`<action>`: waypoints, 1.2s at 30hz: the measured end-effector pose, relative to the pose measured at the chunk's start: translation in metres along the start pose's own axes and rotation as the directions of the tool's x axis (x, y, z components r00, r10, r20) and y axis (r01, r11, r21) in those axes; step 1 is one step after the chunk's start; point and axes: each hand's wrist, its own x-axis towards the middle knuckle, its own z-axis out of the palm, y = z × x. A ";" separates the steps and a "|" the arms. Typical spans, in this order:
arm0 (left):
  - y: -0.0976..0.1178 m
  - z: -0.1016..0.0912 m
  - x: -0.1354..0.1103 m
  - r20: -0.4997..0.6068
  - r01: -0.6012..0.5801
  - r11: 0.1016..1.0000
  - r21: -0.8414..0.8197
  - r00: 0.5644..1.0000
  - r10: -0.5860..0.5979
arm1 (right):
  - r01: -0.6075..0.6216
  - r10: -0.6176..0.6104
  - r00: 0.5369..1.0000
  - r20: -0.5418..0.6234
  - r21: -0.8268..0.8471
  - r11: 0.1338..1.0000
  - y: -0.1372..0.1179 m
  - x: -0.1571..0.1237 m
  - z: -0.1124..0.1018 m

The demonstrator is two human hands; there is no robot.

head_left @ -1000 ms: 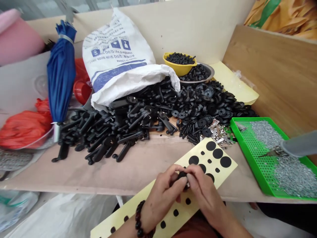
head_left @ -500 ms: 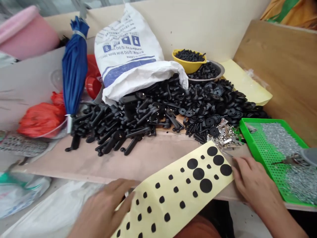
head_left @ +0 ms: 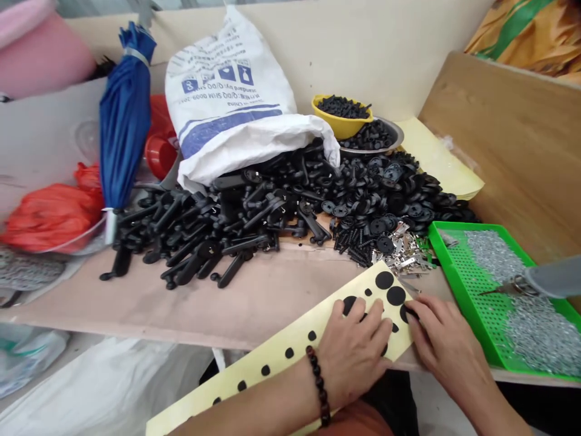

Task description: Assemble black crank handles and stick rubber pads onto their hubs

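A pale yellow backing sheet [head_left: 272,345] bears large black round stickers [head_left: 384,280] and rows of small black dots [head_left: 289,352]. It slants across the front edge of the table, partly off it. My left hand [head_left: 351,345], with a beaded bracelet [head_left: 318,387] at the wrist, lies on the sheet with fingers spread, covering several stickers. At the sheet's right end, my right hand [head_left: 447,336] pinches the edge of a large black round sticker [head_left: 405,312] between thumb and forefinger. Part of that sticker is hidden by the fingers.
Black plastic handles [head_left: 190,242] and black discs [head_left: 399,188] are piled behind the sheet, beside springs and metal clips [head_left: 402,248]. A green tray [head_left: 463,290] of small metal parts stands right, with an electric screwdriver [head_left: 544,280] over it. A white sack [head_left: 231,91] leans behind.
My left hand has moved right from the sheet's left part to lie flat near its right end. My right hand has shifted from the sheet's edge to a large round sticker.
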 end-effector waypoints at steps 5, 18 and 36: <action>0.004 0.003 0.016 -0.019 -0.022 1.000 -0.003 1.000 0.022 | -0.015 0.015 1.000 0.001 0.068 0.998 -0.001 0.002 0.001; 0.007 0.001 0.026 0.001 -0.048 0.998 0.042 0.999 0.048 | 0.022 -0.022 1.000 0.004 0.074 0.997 0.010 0.000 0.001; 0.009 0.004 0.026 -0.018 -0.038 0.997 0.072 0.999 0.039 | -0.105 0.099 0.994 0.042 0.186 0.977 -0.003 0.000 -0.011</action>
